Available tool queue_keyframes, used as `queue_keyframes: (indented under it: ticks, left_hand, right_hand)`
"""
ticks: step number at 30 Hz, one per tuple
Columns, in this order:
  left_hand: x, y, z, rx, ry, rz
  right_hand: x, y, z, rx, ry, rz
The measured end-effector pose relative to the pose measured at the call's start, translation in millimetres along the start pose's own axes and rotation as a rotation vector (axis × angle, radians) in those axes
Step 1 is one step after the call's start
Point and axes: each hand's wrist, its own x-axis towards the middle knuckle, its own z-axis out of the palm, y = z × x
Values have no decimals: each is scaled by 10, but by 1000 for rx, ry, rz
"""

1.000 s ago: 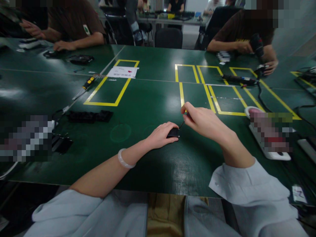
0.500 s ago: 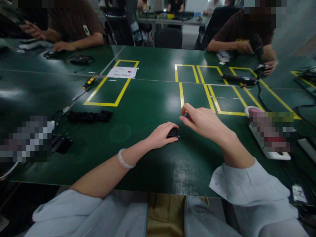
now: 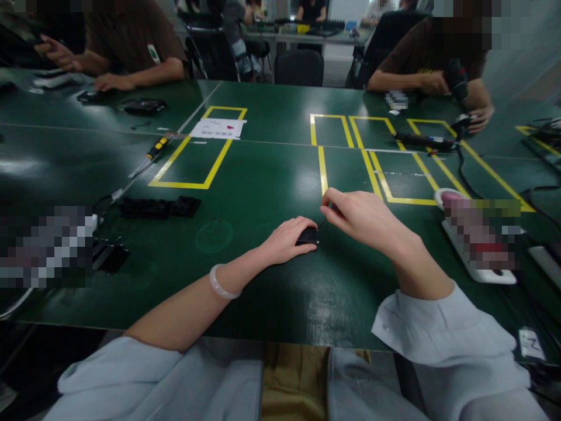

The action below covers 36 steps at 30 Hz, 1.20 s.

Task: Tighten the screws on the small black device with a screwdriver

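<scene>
Right hand [image 3: 366,219], lowered a touch since a second ago, pinching a thin tool [image 3: 323,222] onto small black part [image 3: 307,235], pressed to worktop [image 3: 245,193] by left hand [image 3: 287,240] at its 9 o'clock.

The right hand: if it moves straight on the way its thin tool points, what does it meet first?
The right hand pinches a thin tool angled down toward the small black part under the left hand. That part comes first; depth is unclear, but the tip looks almost on it.
</scene>
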Motion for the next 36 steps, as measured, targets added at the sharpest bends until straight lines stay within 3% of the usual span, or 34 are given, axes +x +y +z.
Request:
queue_keyframes:
  ticks: [21,30,36]
  left_hand:
    - [1,1,5,-1,3,5]
    - [1,-11,11,-9,14,8]
    - [0,-30,24,-12,19,10]
  right_hand:
    - [16,-39,9,-151,-19,8]
    - [-20,-54,17,-10,12,-72]
    - [-17,-53,8,-47,5,-24]
